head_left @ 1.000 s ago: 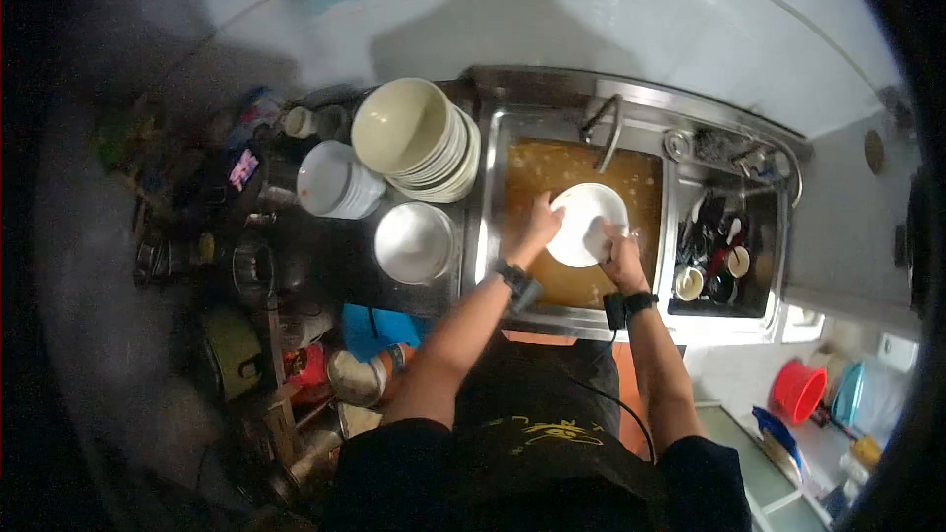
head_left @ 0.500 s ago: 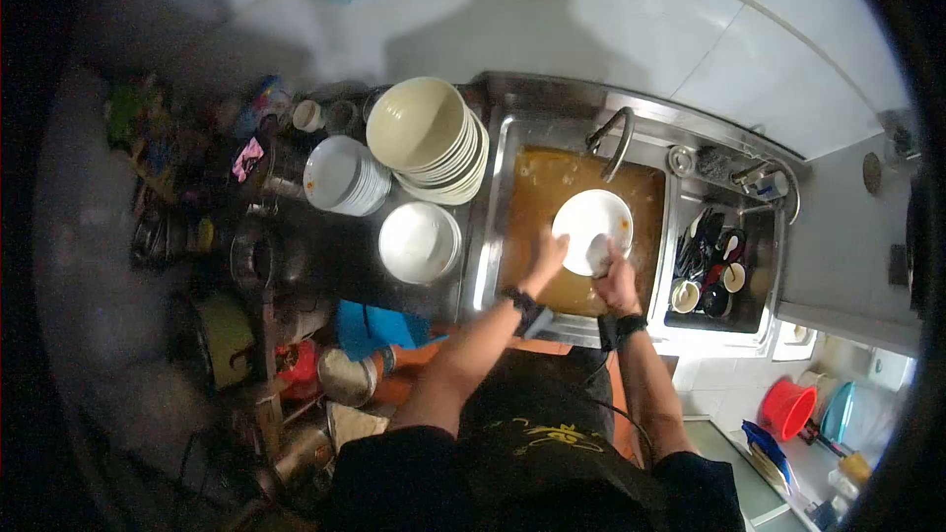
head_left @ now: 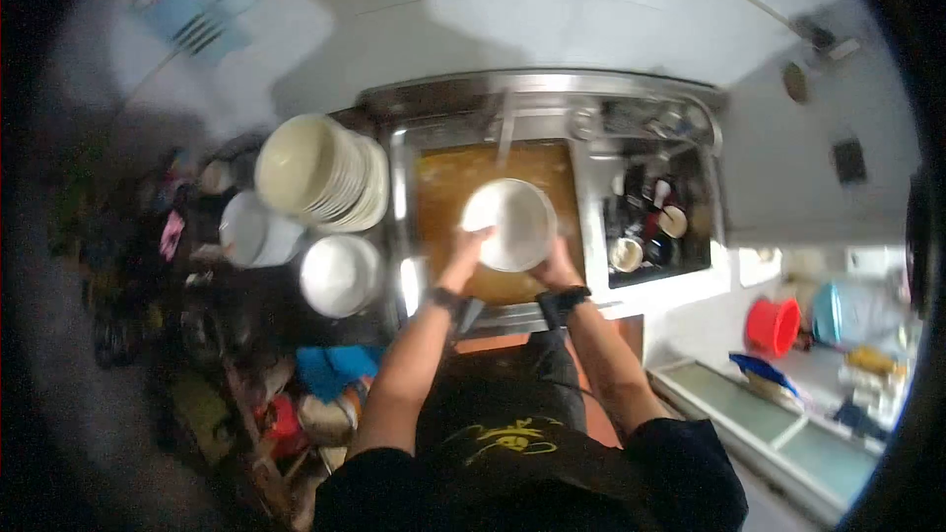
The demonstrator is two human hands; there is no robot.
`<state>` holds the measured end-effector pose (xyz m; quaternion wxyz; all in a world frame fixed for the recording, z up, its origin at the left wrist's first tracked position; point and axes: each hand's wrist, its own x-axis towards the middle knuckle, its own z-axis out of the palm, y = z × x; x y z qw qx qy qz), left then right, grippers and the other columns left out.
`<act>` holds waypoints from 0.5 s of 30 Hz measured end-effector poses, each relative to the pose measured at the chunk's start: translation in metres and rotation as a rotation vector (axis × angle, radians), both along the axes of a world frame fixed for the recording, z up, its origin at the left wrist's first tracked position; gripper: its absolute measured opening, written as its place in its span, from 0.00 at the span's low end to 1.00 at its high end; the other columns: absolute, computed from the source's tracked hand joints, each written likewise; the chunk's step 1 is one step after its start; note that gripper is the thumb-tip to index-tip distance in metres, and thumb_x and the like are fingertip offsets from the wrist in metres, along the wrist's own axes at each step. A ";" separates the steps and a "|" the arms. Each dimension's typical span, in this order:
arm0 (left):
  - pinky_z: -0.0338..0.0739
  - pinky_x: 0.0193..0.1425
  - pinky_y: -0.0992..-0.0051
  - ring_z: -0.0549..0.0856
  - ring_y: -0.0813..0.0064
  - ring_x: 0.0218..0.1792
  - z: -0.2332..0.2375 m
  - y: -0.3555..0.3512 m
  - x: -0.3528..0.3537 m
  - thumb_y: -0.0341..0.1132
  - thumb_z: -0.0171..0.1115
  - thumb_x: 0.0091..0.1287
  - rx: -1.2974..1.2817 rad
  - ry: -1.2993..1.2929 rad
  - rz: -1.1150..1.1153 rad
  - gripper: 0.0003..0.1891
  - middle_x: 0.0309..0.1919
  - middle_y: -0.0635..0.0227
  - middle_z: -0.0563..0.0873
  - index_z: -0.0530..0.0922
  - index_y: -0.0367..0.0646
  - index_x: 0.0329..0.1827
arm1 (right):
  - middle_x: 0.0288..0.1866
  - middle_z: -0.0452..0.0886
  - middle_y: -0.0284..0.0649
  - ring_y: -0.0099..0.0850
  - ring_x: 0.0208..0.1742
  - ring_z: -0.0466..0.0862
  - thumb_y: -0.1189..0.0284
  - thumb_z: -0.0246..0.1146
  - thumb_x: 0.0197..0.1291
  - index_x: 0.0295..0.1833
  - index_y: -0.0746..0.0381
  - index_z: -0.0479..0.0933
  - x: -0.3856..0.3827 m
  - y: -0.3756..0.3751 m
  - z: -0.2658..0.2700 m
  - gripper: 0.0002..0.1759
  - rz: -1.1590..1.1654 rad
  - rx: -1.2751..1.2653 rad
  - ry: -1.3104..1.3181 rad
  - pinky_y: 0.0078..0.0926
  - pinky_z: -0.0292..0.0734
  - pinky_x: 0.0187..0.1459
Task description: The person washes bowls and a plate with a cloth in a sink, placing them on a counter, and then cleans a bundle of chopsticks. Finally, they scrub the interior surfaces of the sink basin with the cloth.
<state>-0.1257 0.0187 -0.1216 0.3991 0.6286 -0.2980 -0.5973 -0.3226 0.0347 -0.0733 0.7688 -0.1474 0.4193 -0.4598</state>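
Note:
A round white bowl is held over the left sink basin, which contains brownish water. My left hand grips the bowl's left side, with the thumb over the rim. At its lower right edge my right hand is closed around the bowl, its fingers partly hidden behind it. Motion blurs the view a little. To the left of the basin, a short pile of white bowls stands nearest to my left hand.
Further left are a tall stack of cream bowls and a stack of white plates. A faucet reaches over the basin. Cups and dark utensils fill the right basin. A red basin stands at the right.
My view has turned, so the sink and stacks appear further left. The bowl has tilted in my hands, and the right hand has moved from its inside to its outer edge.

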 end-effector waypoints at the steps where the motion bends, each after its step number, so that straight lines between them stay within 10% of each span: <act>1: 0.81 0.52 0.70 0.87 0.72 0.46 -0.003 -0.003 0.001 0.31 0.71 0.62 0.015 0.085 0.024 0.15 0.47 0.60 0.89 0.85 0.32 0.49 | 0.64 0.77 0.39 0.32 0.62 0.79 0.58 0.55 0.74 0.69 0.63 0.70 0.001 0.002 -0.007 0.26 0.015 0.095 -0.138 0.35 0.78 0.62; 9: 0.80 0.50 0.68 0.86 0.65 0.46 0.043 0.063 0.057 0.29 0.68 0.61 0.030 0.105 0.189 0.20 0.49 0.55 0.86 0.80 0.26 0.55 | 0.61 0.79 0.35 0.26 0.60 0.79 0.59 0.55 0.76 0.65 0.65 0.73 -0.051 0.006 0.040 0.23 -0.120 -0.066 -0.208 0.28 0.74 0.66; 15: 0.80 0.53 0.64 0.85 0.61 0.47 0.124 0.145 0.159 0.31 0.67 0.64 -0.008 -0.251 0.427 0.22 0.51 0.49 0.85 0.76 0.21 0.56 | 0.58 0.83 0.47 0.38 0.56 0.85 0.52 0.46 0.77 0.66 0.62 0.73 -0.048 0.007 0.035 0.27 -0.077 0.063 -0.367 0.35 0.84 0.50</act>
